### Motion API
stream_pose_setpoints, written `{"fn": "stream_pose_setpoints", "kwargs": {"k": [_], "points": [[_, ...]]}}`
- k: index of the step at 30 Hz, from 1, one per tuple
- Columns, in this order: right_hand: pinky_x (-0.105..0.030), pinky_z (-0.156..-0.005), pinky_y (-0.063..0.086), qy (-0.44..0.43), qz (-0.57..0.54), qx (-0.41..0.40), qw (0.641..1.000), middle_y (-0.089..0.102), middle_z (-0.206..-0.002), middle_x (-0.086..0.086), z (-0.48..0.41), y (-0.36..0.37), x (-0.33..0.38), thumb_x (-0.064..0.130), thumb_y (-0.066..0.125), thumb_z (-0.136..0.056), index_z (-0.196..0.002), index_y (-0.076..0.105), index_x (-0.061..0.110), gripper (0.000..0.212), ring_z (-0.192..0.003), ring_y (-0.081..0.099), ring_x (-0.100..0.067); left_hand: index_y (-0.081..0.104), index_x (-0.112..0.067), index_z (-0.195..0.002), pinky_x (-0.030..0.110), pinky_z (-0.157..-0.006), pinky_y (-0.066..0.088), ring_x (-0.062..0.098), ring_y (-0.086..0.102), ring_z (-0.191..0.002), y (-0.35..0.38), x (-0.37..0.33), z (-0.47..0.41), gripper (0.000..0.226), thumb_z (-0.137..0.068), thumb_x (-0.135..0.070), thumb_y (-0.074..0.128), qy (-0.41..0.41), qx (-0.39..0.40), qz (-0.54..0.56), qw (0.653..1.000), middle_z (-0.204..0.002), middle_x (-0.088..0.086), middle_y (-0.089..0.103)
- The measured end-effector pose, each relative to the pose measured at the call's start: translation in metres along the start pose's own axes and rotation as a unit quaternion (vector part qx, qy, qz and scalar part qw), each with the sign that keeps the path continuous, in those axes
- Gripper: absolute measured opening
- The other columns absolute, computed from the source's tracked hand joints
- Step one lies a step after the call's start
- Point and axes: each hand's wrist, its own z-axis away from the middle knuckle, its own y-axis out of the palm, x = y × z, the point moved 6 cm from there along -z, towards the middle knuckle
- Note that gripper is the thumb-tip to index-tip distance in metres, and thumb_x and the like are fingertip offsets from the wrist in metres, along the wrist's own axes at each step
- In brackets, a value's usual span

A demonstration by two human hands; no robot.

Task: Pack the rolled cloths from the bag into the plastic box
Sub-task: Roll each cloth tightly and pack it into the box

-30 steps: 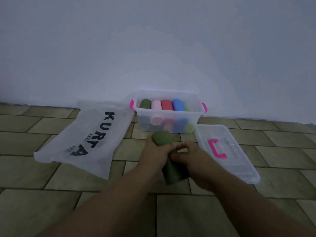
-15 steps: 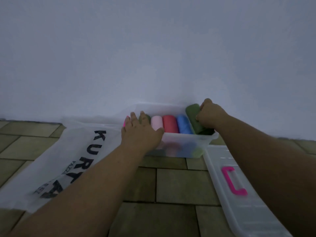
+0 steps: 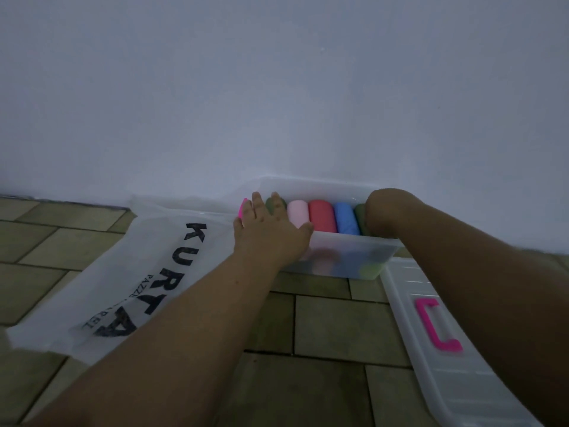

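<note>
a tiled floor carries the white bag, the clear plastic box and its lid.

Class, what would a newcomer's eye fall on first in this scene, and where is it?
A row of pink, red and blue rolled cloths lies in the clear plastic box against the wall. The left hand rests on its left end; the right hand holds a dark green rolled cloth at its right end.
</note>
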Motion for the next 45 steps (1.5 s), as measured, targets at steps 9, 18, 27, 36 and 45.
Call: {"fn": "stream_pose_setpoints", "kwargs": {"k": [9,18,27,36,45], "points": [[-0.036,-0.099,0.036,-0.033,-0.123,0.045,0.991,0.054,-0.132,-0.015,0.006,0.014,0.01,0.053,0.037,-0.095,-0.133,0.049,0.008,0.06,-0.118,0.05,-0.029,-0.008,-0.02,-0.15,0.05,-0.114,0.001,0.033,-0.01,-0.145,0.002,0.002,-0.002,0.088,-0.086,-0.07,0.026,0.001,0.0,-0.005,1.0,-0.158,0.014,-0.012],[-0.038,-0.1,0.032,-0.014,-0.21,0.07,0.975,0.047,-0.138,-0.02,0.015,0.03,0.019,0.058,0.024,-0.096,-0.137,0.042,0.006,0.069,-0.121,0.047,-0.031,-0.008,-0.02,-0.15,0.05,-0.114,0.001,0.033,-0.01,-0.145,0.003,0.002,-0.003,0.089,-0.086,-0.07,0.027,0.0,0.0,-0.007,1.0,-0.158,0.015,-0.012],[-0.041,-0.1,0.038,-0.015,-0.167,0.026,0.985,0.047,-0.14,-0.015,0.008,0.045,0.013,0.058,0.022,-0.094,-0.138,0.043,0.015,0.065,-0.12,0.049,-0.031,-0.008,-0.024,-0.15,0.053,-0.113,-0.001,0.032,-0.013,-0.144,0.002,0.003,-0.003,0.088,-0.085,-0.069,0.029,-0.014,0.032,0.008,0.999,-0.158,0.012,-0.015],[-0.035,-0.111,0.023,-0.021,-0.449,-0.356,0.819,0.037,-0.149,-0.007,0.103,0.051,0.011,0.035,0.058,-0.09,-0.138,0.042,0.017,0.054,-0.137,0.031,-0.023,-0.018,-0.024,-0.148,0.069,-0.106,-0.007,0.036,-0.021,-0.142,0.02,0.044,0.08,0.083,-0.087,-0.059,0.027,-0.128,0.02,0.012,0.991,-0.156,0.01,-0.023],[-0.018,-0.102,0.02,-0.184,-0.355,-0.252,0.881,0.048,-0.138,0.009,0.206,0.095,0.113,0.03,0.06,-0.078,-0.121,0.055,0.035,0.044,-0.129,0.041,-0.011,-0.013,-0.025,-0.149,0.069,-0.106,0.0,0.026,-0.01,-0.145,0.039,0.105,0.205,0.086,-0.085,-0.072,0.019,-0.115,0.21,-0.075,0.968,-0.159,-0.001,-0.013]]}}
